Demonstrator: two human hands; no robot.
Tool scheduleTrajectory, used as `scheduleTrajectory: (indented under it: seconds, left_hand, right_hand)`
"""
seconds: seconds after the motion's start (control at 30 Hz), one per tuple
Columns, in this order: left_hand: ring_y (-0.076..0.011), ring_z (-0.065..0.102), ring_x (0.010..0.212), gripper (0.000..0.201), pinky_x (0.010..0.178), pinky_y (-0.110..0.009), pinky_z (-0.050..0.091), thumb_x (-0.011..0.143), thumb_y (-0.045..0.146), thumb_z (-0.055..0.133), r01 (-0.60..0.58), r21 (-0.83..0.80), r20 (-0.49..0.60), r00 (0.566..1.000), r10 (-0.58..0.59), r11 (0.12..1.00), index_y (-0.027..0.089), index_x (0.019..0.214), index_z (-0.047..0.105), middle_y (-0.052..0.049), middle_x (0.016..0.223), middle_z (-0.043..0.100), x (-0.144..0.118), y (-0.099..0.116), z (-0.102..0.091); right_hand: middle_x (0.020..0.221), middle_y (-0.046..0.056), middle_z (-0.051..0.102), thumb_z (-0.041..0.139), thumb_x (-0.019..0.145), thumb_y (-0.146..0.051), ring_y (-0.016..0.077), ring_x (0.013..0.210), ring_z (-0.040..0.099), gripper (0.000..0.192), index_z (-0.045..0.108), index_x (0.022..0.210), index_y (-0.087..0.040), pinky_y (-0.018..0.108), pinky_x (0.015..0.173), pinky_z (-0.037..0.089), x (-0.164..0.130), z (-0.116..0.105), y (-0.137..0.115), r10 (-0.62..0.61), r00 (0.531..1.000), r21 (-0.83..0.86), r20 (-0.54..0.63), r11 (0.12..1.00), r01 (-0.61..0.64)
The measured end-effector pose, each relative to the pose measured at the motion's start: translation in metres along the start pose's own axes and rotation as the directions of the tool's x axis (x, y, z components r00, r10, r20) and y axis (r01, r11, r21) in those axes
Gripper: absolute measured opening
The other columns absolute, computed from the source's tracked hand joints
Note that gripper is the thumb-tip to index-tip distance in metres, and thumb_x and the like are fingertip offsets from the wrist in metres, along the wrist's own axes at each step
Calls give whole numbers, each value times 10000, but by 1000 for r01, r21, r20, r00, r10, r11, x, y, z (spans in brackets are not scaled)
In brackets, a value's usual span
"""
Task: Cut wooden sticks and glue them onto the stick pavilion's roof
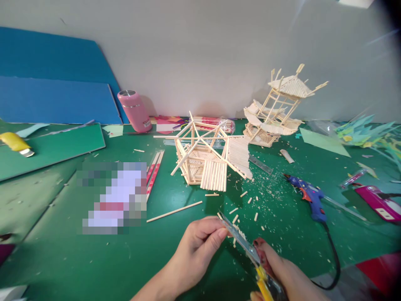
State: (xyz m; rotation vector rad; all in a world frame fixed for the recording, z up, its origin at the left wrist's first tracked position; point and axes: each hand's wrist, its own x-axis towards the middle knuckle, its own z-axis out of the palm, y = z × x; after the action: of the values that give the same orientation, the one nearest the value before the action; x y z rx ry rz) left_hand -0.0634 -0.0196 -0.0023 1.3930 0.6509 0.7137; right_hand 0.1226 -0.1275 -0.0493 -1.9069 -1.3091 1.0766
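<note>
My left hand (199, 246) is pinched at the front centre, its fingertips against the blades; a pale stick end (219, 215) shows just beyond them, the rest hidden. In my right hand (290, 271) are scissors (244, 246) with red, yellow and black handles, their metal blades pointing up and left to my left fingertips. Behind the hands stands a wooden stick model (200, 138), an open pavilion-like frame with two roof panels of sticks laid side by side. Short cut stick pieces (234, 218) lie around the blades.
A taller stick pavilion (282, 108) stands at the back right. A blue glue gun (308, 196) with its cord lies right, beside a pink power strip (377, 202). A pink tumbler (134, 110) stands back left; a long stick (174, 211) and a yellow utility knife (15, 143) lie left.
</note>
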Motion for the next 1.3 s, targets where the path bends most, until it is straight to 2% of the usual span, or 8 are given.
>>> scheduleTrajectory:
  seconds: [0.13, 0.23, 0.37, 0.6, 0.9, 1.0, 1.07, 1.3]
  left_hand:
    - [-156, 513, 690, 246, 658, -253, 398, 870, 220, 473, 32, -25, 19, 999, -31, 999, 165, 764, 689, -35, 733, 614, -2, -3, 0]
    - [-159, 521, 728, 223, 690, -253, 388, 863, 256, 493, 91, -86, 31, 996, -89, 992, 173, 777, 681, -32, 766, 628, -2, -6, 1]
    - [-120, 451, 648, 217, 620, -223, 334, 846, 296, 524, 165, -123, 12, 986, -165, 979, 175, 740, 670, 2, 703, 578, 0, -9, 4]
    - [-94, 286, 544, 209, 514, -234, 214, 843, 329, 530, 285, -299, 34, 957, -288, 911, 163, 777, 638, 52, 568, 376, 1, -14, 8]
    - [-101, 375, 604, 124, 597, -228, 297, 748, 266, 651, 236, -608, -97, 926, -366, 758, 148, 712, 643, -6, 697, 533, 6, -9, 12]
    - [-92, 356, 569, 111, 576, -221, 297, 748, 251, 653, 223, -660, -111, 916, -387, 718, 142, 728, 660, 5, 635, 524, 6, -7, 15]
    - [-86, 351, 534, 124, 561, -218, 296, 780, 252, 619, 235, -708, -68, 916, -395, 666, 138, 751, 660, 24, 547, 478, 6, -6, 17]
    - [-78, 409, 539, 110, 553, -200, 321, 773, 213, 627, 249, -696, -81, 904, -419, 673, 116, 736, 663, 16, 557, 500, 6, -2, 20]
  right_hand:
    - [544, 3, 667, 521, 749, -333, 207, 527, 657, 151, 634, 793, -244, 274, 491, 481, -11, -7, -9, -23, 1000, -53, 2, 998, 23]
    - [590, 6, 686, 641, 618, -296, 234, 557, 663, 281, 615, 894, -252, 276, 507, 487, -15, -17, -15, -48, 999, -104, 8, 993, 48]
    - [752, 50, 716, 560, 720, -353, 239, 702, 681, 280, 558, 969, -225, 269, 590, 512, -7, -37, -11, -1, 1000, -241, 7, 971, 3]
    - [998, 103, 671, 503, 732, -518, 276, 896, 645, 490, 473, 1109, -208, 343, 725, 503, 15, -75, 30, 104, 942, -478, -318, 841, -254]
    - [1050, 180, 562, 452, 772, -511, 329, 957, 555, 502, 546, 1057, -108, 463, 840, 437, 17, -85, 37, -242, 870, -682, -430, 719, -137]
    - [1044, 125, 569, 484, 781, -495, 292, 949, 555, 421, 549, 1055, -183, 422, 802, 461, 12, -78, 15, -268, 840, -565, -473, 823, -56]
    - [941, 74, 604, 480, 817, -440, 216, 815, 598, 334, 530, 1063, -219, 326, 701, 497, 9, -64, -6, -194, 870, -325, -454, 945, 41]
    - [612, -21, 495, 434, 862, -380, 129, 565, 464, 256, 548, 715, -204, 222, 518, 384, 16, -5, -73, -273, 961, 71, -36, 959, 275]
